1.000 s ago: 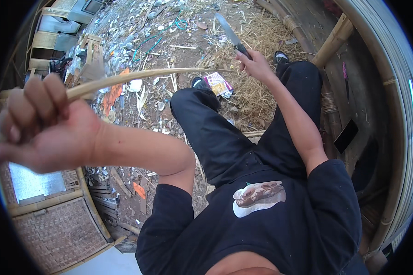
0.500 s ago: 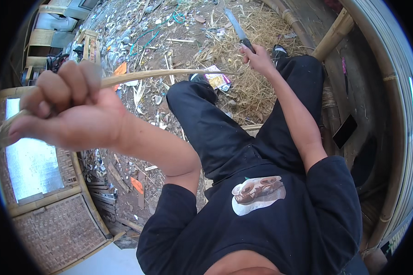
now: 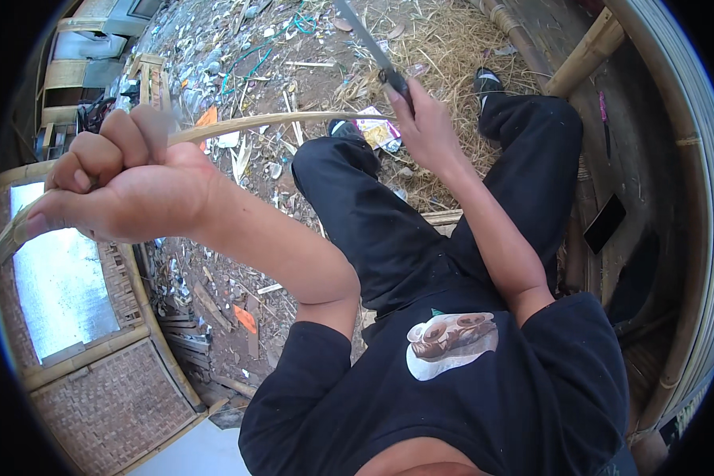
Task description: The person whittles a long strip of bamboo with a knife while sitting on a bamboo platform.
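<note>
My left hand is raised at the left, its fingers wrapped around a long, pale bamboo strip. One end of the strip pokes out past my thumb; the other arcs to the right and tapers off by my right wrist and thumb. Whether that thin end touches my right hand, I cannot tell. In my right hand is a long knife, gripped by its dark handle, the blade pointing up and to the left, away from me. The blade's tip runs out at the picture's upper edge.
Straw-like shavings cover the ground near my right foot. A bright packet lies by my left foot, amid scattered litter. On the right are a bamboo post, a pink-handled tool and a dark phone. Woven panels stand lower left.
My right hand has moved left and toward me with the knife, coming near the strip's thin end. My left hand keeps its grip in nearly the same place.
</note>
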The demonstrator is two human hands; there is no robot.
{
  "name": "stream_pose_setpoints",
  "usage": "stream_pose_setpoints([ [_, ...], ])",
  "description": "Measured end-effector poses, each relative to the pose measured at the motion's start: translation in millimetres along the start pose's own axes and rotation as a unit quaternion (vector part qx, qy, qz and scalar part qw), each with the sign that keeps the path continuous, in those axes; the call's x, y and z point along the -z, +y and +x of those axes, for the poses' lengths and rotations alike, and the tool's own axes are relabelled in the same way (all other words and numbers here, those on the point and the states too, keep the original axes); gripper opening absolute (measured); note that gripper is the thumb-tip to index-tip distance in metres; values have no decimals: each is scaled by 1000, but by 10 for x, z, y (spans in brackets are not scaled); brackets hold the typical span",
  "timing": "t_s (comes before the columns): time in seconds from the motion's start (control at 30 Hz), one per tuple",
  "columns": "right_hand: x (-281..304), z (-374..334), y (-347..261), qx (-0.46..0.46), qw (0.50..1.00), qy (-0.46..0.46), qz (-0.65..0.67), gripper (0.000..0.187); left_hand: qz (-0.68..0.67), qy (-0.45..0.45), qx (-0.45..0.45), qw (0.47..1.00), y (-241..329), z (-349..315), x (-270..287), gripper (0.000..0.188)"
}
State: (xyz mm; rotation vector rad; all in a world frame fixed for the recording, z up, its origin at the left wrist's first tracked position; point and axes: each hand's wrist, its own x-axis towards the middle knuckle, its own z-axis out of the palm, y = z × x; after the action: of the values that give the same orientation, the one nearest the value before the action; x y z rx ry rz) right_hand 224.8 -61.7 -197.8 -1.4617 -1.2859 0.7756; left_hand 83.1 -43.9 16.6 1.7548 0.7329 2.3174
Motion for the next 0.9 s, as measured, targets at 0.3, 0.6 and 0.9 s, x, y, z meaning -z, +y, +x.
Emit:
stream_pose_setpoints([
  [0.3, -580, -293, 797, -54, 998, -16, -40, 23, 32, 6, -9, 999, -89, 20, -193, 48],
  [0.6, -80, -3, 49, -42, 986, 86, 136, 25, 38, 14, -8, 999, -103, 39, -307, 39],
  [0.9, -181, 13, 189, -126, 990, -60, -23, 27, 39, -3, -12, 999, -83, 25, -325, 33],
])
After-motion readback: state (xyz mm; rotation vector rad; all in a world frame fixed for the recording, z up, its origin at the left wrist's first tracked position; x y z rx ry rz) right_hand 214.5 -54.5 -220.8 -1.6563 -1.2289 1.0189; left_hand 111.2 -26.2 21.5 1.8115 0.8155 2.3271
